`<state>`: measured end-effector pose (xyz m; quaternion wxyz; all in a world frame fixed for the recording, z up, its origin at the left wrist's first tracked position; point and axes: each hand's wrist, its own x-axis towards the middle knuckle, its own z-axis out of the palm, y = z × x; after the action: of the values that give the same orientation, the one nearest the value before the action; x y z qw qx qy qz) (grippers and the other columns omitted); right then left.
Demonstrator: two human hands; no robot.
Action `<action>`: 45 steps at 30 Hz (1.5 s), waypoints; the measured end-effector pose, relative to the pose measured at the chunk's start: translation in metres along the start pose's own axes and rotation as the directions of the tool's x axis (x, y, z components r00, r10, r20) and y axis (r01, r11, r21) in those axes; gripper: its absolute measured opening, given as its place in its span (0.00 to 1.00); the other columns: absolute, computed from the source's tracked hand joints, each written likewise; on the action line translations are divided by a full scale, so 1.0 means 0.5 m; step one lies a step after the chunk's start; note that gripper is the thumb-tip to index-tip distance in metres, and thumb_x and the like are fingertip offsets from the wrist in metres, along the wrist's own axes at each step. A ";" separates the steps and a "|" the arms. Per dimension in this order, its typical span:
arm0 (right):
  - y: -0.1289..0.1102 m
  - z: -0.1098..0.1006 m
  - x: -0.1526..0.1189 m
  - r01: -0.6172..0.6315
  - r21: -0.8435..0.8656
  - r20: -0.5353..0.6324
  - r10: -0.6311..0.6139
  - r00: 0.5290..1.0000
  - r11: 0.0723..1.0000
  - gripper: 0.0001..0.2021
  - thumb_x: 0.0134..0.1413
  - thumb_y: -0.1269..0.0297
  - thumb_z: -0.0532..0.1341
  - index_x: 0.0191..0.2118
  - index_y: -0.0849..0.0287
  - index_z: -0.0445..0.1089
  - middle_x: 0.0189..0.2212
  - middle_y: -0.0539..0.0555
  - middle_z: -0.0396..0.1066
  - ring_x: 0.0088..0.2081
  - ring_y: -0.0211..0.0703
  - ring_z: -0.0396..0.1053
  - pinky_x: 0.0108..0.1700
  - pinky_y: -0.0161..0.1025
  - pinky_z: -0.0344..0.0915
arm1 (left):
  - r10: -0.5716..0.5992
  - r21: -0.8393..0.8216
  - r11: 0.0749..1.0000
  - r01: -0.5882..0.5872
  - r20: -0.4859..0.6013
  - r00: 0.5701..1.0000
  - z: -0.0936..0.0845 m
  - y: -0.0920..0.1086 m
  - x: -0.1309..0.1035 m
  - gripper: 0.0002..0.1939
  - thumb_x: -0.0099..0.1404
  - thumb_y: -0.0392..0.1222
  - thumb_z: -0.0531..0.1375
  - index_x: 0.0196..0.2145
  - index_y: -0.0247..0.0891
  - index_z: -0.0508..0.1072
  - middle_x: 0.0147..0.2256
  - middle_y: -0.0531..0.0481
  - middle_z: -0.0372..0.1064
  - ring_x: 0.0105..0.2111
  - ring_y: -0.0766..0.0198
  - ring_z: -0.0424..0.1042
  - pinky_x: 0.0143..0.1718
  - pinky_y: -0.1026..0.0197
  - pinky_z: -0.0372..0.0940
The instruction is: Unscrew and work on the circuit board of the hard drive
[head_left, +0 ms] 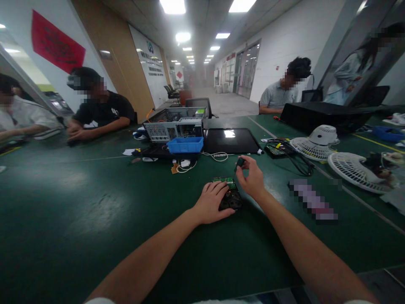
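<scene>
Hard drive (pixel 230 198), green circuit board up, sits at centre frame on the green table (pixel 95 211). Left hand (pixel 212 202) presses flat on it, grasping nothing; right hand (pixel 251 177) pinches a small screwdriver (pixel 238 164) upright just above the board.

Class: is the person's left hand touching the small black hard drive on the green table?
Touching. The head view shows the left hand pressed flat onto the black hard drive.
</scene>
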<state>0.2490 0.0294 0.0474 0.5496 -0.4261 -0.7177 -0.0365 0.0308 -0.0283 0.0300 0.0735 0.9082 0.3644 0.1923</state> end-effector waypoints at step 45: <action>0.004 -0.004 0.000 0.022 -0.023 -0.037 -0.023 0.999 1.000 0.19 0.62 0.63 0.61 0.57 0.56 0.62 0.47 0.60 0.66 0.37 0.46 0.71 0.39 0.48 0.76 | 0.004 -0.010 1.000 -0.004 0.000 1.000 -0.004 0.002 -0.001 0.44 0.64 0.68 0.58 0.68 0.41 0.56 0.66 0.41 0.56 0.66 0.43 0.52 0.67 0.38 0.44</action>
<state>0.2516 0.0297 0.0474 0.5575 -0.4234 -0.7117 -0.0585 0.0305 -0.0294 0.0318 0.0779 0.9084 0.3618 0.1944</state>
